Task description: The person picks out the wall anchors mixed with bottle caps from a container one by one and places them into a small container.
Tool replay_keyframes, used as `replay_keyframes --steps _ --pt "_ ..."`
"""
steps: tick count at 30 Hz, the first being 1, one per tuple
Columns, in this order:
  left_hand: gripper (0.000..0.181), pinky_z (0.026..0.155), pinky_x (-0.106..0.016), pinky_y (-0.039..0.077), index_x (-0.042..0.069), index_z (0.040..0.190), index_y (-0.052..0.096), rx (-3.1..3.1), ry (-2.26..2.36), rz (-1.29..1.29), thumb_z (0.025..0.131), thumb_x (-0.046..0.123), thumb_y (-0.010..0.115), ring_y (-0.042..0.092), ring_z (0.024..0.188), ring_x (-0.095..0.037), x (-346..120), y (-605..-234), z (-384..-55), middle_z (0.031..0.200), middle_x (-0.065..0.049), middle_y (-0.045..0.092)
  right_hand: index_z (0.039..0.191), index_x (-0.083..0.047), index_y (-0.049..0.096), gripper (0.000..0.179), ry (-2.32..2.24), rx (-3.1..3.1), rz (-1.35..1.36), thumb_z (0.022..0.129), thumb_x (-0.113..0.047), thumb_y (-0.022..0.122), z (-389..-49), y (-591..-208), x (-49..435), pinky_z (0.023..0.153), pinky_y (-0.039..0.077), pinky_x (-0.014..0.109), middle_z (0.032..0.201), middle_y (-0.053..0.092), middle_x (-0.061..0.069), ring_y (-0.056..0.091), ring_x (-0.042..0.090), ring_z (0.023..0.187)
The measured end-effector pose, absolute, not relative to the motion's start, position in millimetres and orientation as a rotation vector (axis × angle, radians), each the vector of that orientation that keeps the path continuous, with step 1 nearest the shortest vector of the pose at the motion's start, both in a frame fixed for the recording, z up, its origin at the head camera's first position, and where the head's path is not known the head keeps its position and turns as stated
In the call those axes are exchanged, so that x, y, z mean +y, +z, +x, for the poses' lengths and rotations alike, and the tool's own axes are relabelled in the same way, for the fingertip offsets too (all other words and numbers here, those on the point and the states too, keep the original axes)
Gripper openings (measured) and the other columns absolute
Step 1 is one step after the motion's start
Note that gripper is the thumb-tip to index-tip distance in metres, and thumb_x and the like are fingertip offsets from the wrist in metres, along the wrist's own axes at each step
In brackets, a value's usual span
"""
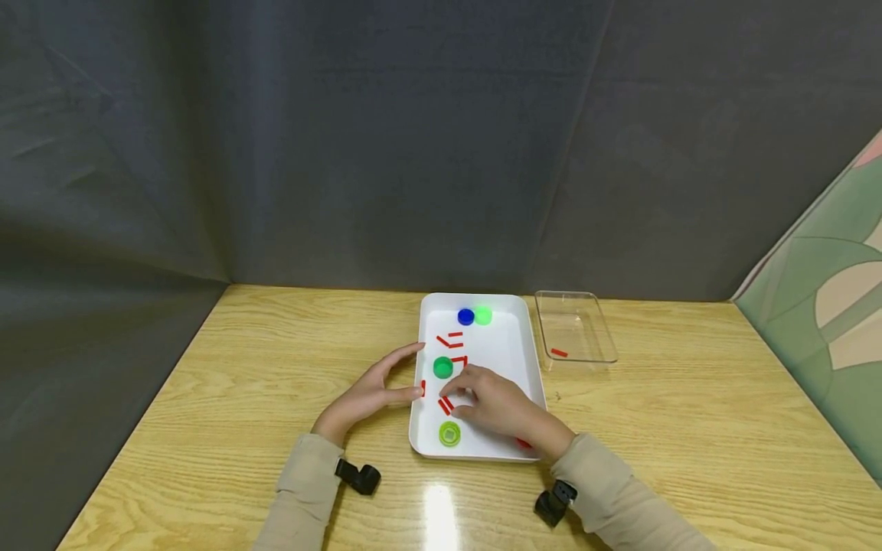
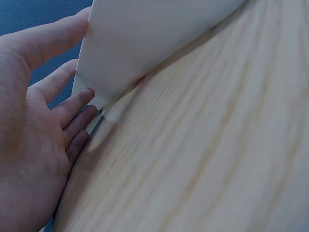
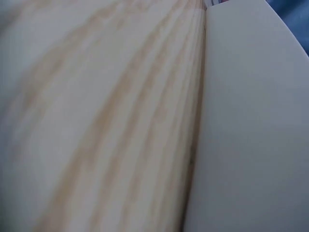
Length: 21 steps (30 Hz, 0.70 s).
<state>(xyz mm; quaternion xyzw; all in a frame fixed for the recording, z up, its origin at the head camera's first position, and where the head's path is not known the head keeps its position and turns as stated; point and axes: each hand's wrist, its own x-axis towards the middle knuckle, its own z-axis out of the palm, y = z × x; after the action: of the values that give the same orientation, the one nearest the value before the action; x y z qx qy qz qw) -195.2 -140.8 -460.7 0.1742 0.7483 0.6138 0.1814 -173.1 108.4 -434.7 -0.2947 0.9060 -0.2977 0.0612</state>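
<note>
A white tray [image 1: 482, 454] lies on the table holding several short red strips [image 1: 443, 407], a blue round piece [image 1: 465, 317], a bright green one [image 1: 484, 315], a darker green one [image 1: 443, 367] and a yellow-green one [image 1: 450, 435]. At the tray's left rim is my left hand [image 1: 372, 394], fingers extended and thumb reaching the rim; the left wrist view shows its fingertips against the side wall. Over the tray my right hand [image 1: 498, 402] has its index finger and thumb at either end of a red strip [image 1: 449, 402]; I cannot tell whether they pinch it.
A clear plastic box [image 1: 577, 329] with a red strip [image 1: 559, 353] inside stands to the right of the tray. Part of a red piece [image 1: 524, 442] shows under my right wrist. Dark cloth [image 1: 413, 153] hangs behind the wooden table [image 1: 276, 344].
</note>
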Motion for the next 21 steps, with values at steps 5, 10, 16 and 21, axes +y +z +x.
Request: replay_keyframes --steps 5,10,16,21 --pt "0.071 0.115 -0.049 0.026 0.028 0.151 0.041 2.109 1.738 0.493 0.09 0.017 0.075 0.019 0.147 -0.022 -141.0 -460.5 -195.2 0.159 0.003 0.028 0.105 -0.017 0.075 0.022 -0.88 2.756 -0.886 0.084 -0.011 0.08 -172.5 -434.0 108.0 0.081 0.049 0.034 0.098 0.061 -0.004 0.056 0.014 0.09" --pt "0.071 0.111 -0.046 0.035 0.027 0.152 0.04 2.083 1.75 0.495 0.09 0.016 0.074 0.02 0.146 -0.022 -140.8 -460.4 -195.4 0.159 0.001 0.027 0.104 -0.017 0.074 0.02 -0.884 2.754 -0.871 0.085 -0.012 0.08 -172.4 -434.2 108.8 0.078 0.048 0.033 0.094 0.059 -0.005 0.054 0.013 0.087" --pt "0.072 0.109 -0.044 0.038 0.027 0.152 0.04 2.077 1.75 0.489 0.09 0.017 0.075 0.02 0.146 -0.022 -141.2 -460.3 -195.4 0.159 0.002 0.027 0.102 -0.016 0.072 0.016 -0.951 2.723 -0.799 0.087 -0.016 0.078 -173.0 -434.6 109.9 0.077 0.046 0.031 0.091 0.058 -0.007 0.052 0.012 0.085" --pt "0.072 0.11 -0.045 0.036 0.028 0.151 0.041 2.092 1.745 0.491 0.089 0.017 0.076 0.02 0.146 -0.022 -141.2 -460.7 -195.6 0.159 0.002 0.027 0.103 -0.014 0.071 0.017 -1.025 2.692 -0.758 0.088 -0.017 0.077 -172.2 -433.4 111.1 0.077 0.047 0.03 0.091 0.059 -0.006 0.053 0.013 0.084"
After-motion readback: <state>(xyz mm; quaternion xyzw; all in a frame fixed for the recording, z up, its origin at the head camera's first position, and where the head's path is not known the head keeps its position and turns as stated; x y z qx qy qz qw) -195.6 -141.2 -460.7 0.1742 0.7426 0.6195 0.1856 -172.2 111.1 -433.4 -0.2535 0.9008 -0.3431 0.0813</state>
